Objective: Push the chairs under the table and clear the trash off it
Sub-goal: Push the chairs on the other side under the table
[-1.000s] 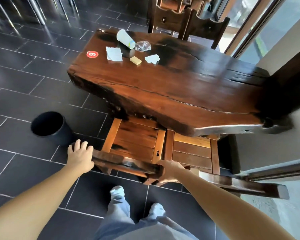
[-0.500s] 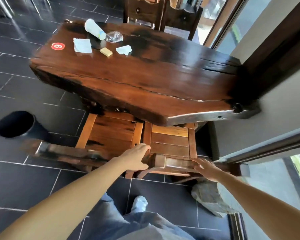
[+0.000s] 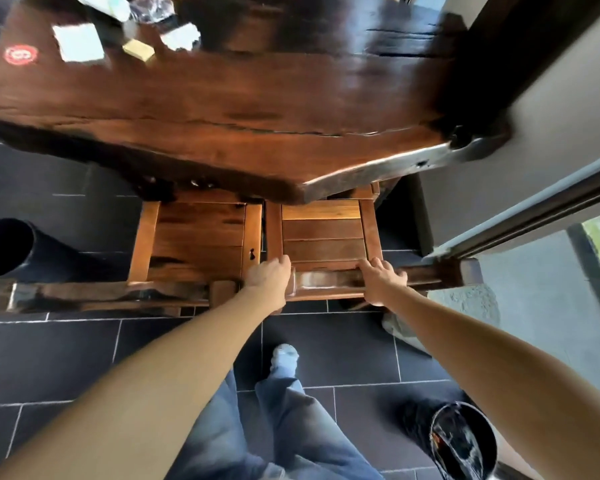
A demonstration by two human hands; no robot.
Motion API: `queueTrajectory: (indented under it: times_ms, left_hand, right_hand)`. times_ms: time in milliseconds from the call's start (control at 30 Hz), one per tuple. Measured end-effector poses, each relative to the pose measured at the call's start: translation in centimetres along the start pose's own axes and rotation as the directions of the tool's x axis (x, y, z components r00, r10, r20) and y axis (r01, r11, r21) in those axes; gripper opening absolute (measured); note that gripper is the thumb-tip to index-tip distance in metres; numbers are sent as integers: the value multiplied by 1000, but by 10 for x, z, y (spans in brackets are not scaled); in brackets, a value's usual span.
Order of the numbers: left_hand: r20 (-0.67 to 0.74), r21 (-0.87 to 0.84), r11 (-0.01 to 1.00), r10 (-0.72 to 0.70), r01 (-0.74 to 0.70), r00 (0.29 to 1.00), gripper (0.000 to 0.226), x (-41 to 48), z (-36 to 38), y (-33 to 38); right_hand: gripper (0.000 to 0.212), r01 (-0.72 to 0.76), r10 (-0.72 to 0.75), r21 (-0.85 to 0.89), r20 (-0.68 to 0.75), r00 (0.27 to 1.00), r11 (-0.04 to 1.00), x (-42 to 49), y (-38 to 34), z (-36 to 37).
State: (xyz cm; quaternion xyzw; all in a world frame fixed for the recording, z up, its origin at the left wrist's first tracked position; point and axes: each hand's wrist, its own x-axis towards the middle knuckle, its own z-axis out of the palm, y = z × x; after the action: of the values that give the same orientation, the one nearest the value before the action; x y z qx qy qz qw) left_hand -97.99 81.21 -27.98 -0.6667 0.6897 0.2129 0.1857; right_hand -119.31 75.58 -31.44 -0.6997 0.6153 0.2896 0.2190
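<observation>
Two wooden chairs stand side by side, seats partly under the dark wooden table [image 3: 291, 109]. My left hand [image 3: 269, 277] and my right hand [image 3: 381, 278] both grip the top rail of the right chair [image 3: 323, 237], fingers curled over it. The left chair [image 3: 194, 237] stands untouched beside it. At the table's far left lies the trash: a white cup [image 3: 101, 3] on its side, crumpled clear plastic [image 3: 149, 8], two white napkins [image 3: 78, 41] [image 3: 181, 36] and a small yellow block [image 3: 138, 50]. A red round sticker [image 3: 21, 54] marks the tabletop.
A black bin [image 3: 11, 247] stands on the dark tiled floor left of the chairs. Another black bin [image 3: 465, 441] with a liner sits at my lower right. A wall and a glass door frame [image 3: 534, 209] close off the right side. A pale stone [image 3: 465, 306] lies by the door.
Both hands left the left chair's back and moved right onto the right chair's top rail. The view has shifted right and closer to the table.
</observation>
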Motion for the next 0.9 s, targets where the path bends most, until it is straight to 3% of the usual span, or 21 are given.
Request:
queueTrajectory:
  times_ms: [100, 267, 533, 900]
  left_hand:
    - [-30, -42, 999, 15, -17, 999, 69, -2, 2, -3]
    - [-90, -49, 999, 1, -5, 996, 61, -6, 5, -4]
    - [-37, -84, 996, 28, -31, 999, 59, -16, 11, -5]
    - [-13, -36, 998, 43, -44, 999, 63, -21, 11, -3]
  right_hand:
    - [71, -57, 55, -49, -44, 998, 997, 3, -9, 1]
    - [59, -17, 8, -57, -145, 989, 998, 1, -4, 3]
    - [48, 2, -10, -64, -127, 992, 998, -13, -2, 1]
    - [52, 38, -47, -74, -129, 990, 997, -20, 1, 3]
